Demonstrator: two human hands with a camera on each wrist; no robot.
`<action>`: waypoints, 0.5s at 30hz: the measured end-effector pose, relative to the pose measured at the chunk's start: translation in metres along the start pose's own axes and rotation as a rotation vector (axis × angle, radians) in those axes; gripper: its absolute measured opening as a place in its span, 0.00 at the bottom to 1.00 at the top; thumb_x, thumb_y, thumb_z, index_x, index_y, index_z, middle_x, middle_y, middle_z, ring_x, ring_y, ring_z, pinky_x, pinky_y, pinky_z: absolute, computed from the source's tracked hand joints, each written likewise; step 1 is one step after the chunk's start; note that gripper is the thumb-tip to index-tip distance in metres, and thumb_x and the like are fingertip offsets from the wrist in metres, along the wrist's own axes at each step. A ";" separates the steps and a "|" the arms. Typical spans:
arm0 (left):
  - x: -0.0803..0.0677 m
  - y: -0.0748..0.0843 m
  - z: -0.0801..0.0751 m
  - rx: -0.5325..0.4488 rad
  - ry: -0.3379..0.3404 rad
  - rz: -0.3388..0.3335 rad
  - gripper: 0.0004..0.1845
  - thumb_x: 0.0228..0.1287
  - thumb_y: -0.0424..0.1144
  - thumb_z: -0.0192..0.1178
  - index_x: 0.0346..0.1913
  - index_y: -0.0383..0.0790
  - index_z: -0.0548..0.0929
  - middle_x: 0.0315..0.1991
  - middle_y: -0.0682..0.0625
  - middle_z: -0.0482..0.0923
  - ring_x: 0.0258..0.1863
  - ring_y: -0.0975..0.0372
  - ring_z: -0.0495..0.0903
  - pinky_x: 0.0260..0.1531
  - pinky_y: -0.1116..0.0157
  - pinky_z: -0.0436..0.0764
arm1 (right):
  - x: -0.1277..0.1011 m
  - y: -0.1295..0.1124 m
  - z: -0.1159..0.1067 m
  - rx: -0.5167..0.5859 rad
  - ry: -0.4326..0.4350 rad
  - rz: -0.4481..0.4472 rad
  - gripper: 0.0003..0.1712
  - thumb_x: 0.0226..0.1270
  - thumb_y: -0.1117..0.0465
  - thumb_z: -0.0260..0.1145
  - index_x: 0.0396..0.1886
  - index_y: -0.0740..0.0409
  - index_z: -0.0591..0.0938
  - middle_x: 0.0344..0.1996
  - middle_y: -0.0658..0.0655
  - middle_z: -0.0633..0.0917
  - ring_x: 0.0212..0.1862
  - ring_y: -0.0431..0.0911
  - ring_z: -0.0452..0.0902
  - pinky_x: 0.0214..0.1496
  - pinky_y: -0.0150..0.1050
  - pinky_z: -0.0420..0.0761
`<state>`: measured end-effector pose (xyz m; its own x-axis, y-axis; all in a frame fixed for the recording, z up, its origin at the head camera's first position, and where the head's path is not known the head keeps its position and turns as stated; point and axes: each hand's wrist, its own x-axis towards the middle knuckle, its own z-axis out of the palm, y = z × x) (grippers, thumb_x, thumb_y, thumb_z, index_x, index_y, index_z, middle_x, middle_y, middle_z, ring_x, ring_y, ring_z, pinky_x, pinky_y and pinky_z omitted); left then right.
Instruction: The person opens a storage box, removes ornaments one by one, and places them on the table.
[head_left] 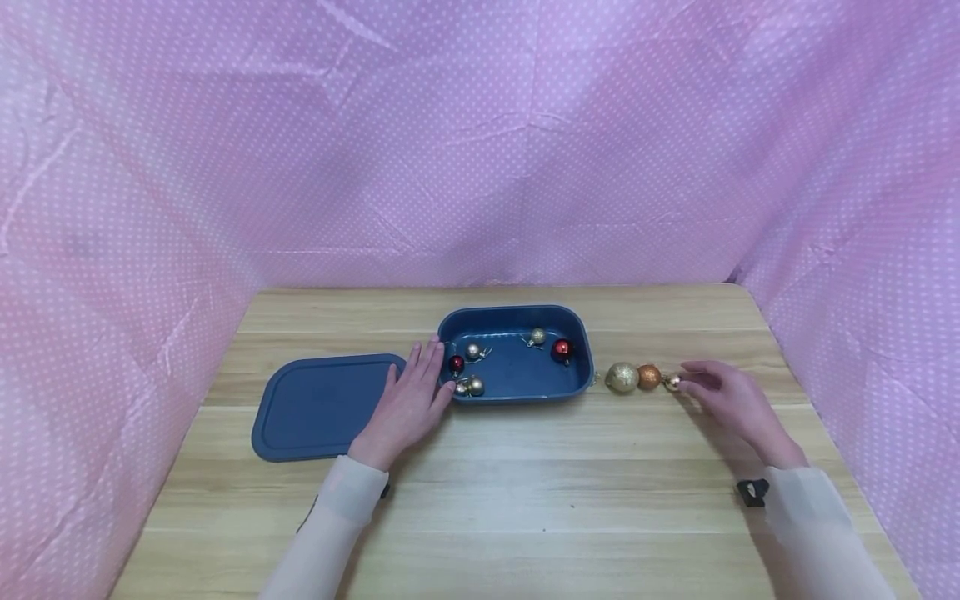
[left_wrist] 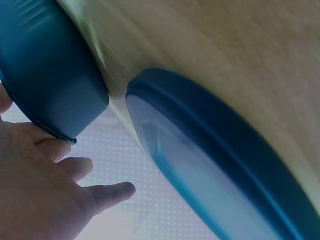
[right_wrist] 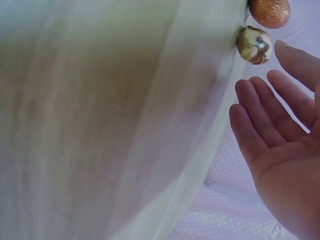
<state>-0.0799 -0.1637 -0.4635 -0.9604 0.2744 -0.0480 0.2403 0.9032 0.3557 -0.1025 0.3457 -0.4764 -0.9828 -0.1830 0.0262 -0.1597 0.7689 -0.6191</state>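
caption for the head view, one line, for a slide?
Left hand steadies blue container holding small baubles; right hand reaches the last of three baubles beside it.

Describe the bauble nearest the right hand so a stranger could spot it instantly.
Start at the blue tray on the wooden table. To its right runs a row of three baubles; the small shiny gold bauble ends it, by the right hand. Its neighbours are larger and glittery.

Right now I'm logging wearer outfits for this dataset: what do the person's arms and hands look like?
Both arms wear long, pale cream sleeves of thin, slightly sheer fabric, ending at the wrists. The left hand and right hand are bare: no gloves or rings visible. A small black strap or clip sits at the right wrist.
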 end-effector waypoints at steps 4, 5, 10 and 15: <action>0.000 -0.001 0.000 0.004 0.003 -0.002 0.37 0.84 0.56 0.41 0.84 0.40 0.47 0.85 0.46 0.42 0.83 0.47 0.42 0.73 0.33 0.49 | -0.002 -0.005 -0.005 0.021 0.007 0.010 0.28 0.76 0.54 0.67 0.66 0.69 0.77 0.55 0.73 0.84 0.54 0.69 0.82 0.49 0.41 0.86; 0.000 -0.001 0.001 0.004 0.004 -0.002 0.37 0.84 0.56 0.41 0.84 0.40 0.47 0.85 0.46 0.42 0.83 0.47 0.42 0.73 0.33 0.49 | -0.003 -0.007 -0.006 0.022 0.011 0.014 0.29 0.77 0.53 0.66 0.67 0.69 0.77 0.57 0.74 0.82 0.56 0.71 0.80 0.52 0.49 0.86; 0.000 -0.001 0.000 0.003 0.002 -0.002 0.37 0.84 0.56 0.40 0.84 0.40 0.47 0.85 0.47 0.41 0.83 0.47 0.42 0.74 0.33 0.49 | -0.007 -0.023 -0.009 0.002 0.091 -0.005 0.27 0.78 0.53 0.65 0.66 0.67 0.78 0.61 0.76 0.79 0.59 0.75 0.75 0.56 0.73 0.73; 0.001 -0.001 0.002 0.002 -0.008 -0.005 0.38 0.84 0.56 0.40 0.84 0.40 0.46 0.85 0.49 0.38 0.83 0.47 0.41 0.74 0.33 0.48 | -0.007 -0.049 -0.004 -0.012 0.220 -0.115 0.22 0.73 0.58 0.70 0.62 0.64 0.83 0.60 0.72 0.82 0.59 0.72 0.77 0.60 0.67 0.75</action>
<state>-0.0807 -0.1635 -0.4652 -0.9605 0.2722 -0.0572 0.2354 0.9052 0.3537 -0.0885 0.3116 -0.4426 -0.9544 -0.1331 0.2673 -0.2717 0.7584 -0.5924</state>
